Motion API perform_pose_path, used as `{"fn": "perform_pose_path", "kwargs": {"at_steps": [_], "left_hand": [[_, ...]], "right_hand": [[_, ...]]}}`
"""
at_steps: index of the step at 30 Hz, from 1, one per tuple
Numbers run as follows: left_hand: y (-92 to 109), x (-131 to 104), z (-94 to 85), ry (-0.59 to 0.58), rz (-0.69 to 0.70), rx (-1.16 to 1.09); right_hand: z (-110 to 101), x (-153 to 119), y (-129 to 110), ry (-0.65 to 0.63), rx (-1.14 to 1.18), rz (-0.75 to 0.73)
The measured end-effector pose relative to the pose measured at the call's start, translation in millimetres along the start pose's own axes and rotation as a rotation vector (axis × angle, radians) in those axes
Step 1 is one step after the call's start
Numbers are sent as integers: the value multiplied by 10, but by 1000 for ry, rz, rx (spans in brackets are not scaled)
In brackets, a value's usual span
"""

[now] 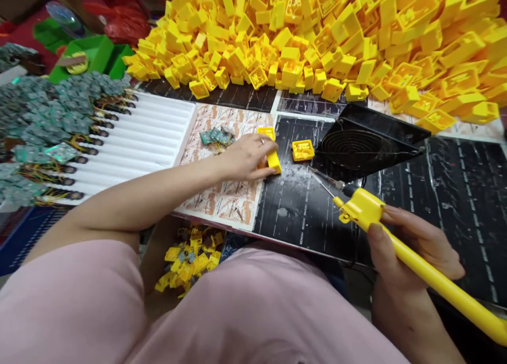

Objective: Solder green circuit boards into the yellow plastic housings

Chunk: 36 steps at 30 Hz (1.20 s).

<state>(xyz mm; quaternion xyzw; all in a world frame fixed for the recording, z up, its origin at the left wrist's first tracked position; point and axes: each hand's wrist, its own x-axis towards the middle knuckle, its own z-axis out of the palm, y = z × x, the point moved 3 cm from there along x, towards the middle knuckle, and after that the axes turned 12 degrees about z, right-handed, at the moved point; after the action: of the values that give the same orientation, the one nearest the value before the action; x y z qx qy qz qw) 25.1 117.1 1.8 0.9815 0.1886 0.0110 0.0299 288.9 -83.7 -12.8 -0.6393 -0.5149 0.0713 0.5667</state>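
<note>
My right hand point(412, 253) is closed around a yellow soldering iron point(364, 208), whose thin metal tip and feed tube point left over the black table surface. My left hand point(247, 157) curls over a yellow plastic housing point(273, 162), fingers bent around it; a second yellow piece point(266, 132) shows just beyond the fingers, and whether they are joined is hidden. Between the hands, near the iron's tip, lies an open yellow housing point(303, 150) with small parts inside. Left of my left hand sits a little bunch of green circuit boards with wires point(217, 137).
A black fan point(356, 147) stands right of the open housing. Yellow housings point(253, 42) are heaped along the back. At left, wired circuit boards point(55, 110) rest by a white ridged tray point(150, 131); green bins point(89, 55) stand behind. Below the table edge is a box of yellow parts point(190, 263).
</note>
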Motion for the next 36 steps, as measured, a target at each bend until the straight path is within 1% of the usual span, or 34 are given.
{"fn": "perform_pose_path", "kwargs": {"at_steps": [1, 3, 4, 5, 7, 9, 10, 11, 13, 14, 16, 18, 20, 22, 24, 25, 26, 28, 29, 30, 31, 33, 34, 36], "left_hand": [[156, -115, 33, 53, 42, -12], [451, -325, 109, 155, 84, -10], [591, -412, 152, 185, 90, 3], [721, -485, 196, 197, 84, 21], [934, -595, 274, 199, 19, 72], [1071, -678, 324, 204, -82, 111], [1117, -715, 334, 215, -107, 117], [1148, -749, 333, 234, -106, 114], [1158, -819, 294, 307, -76, 87], [1130, -856, 263, 349, -83, 70], [1021, -916, 215, 372, -147, 27], [892, -943, 210, 296, -217, -35], [790, -941, 221, 211, -248, -85], [725, -936, 201, 199, -270, -87], [710, -945, 150, 217, -257, -20], [724, -957, 125, 216, -215, 28], [753, -975, 107, 206, -140, 74], [832, -1029, 97, 183, 51, 133], [864, -1065, 99, 190, 120, 135], [882, -1100, 101, 219, 149, 117], [889, -1129, 102, 262, 138, 86], [886, -1155, 114, 334, 44, 8], [896, -1145, 128, 343, 8, -30], [945, -1075, 164, 299, -39, -90]], "right_hand": [[-10, -9, -30, 26, 25, -26], [-18, -20, -104, 84, 15, -125], [1, -18, -142, 56, -15, -160], [32, -12, -183, -1, -49, -182], [127, 0, -270, -195, -103, -203], [232, -1, -358, -388, -110, -231], [281, -7, -395, -450, -121, -255], [327, -15, -421, -485, -131, -279], [417, -42, -431, -509, -133, -294], [464, -62, -421, -507, -130, -296], [571, -115, -394, -504, -124, -311], [701, -171, -377, -528, -119, -332], [837, -217, -382, -583, -116, -375], [951, -245, -393, -662, -136, -427], [1002, -249, -389, -714, -167, -456], [1000, -242, -379, -709, -194, -459], [978, -231, -367, -669, -246, -467], [896, -209, -350, -540, -395, -494], [846, -202, -349, -479, -468, -512], [796, -196, -355, -438, -523, -528], [749, -189, -365, -421, -546, -535], [666, -157, -390, -456, -510, -512], [635, -133, -399, -490, -482, -494], [600, -79, -402, -585, -400, -461]]}}
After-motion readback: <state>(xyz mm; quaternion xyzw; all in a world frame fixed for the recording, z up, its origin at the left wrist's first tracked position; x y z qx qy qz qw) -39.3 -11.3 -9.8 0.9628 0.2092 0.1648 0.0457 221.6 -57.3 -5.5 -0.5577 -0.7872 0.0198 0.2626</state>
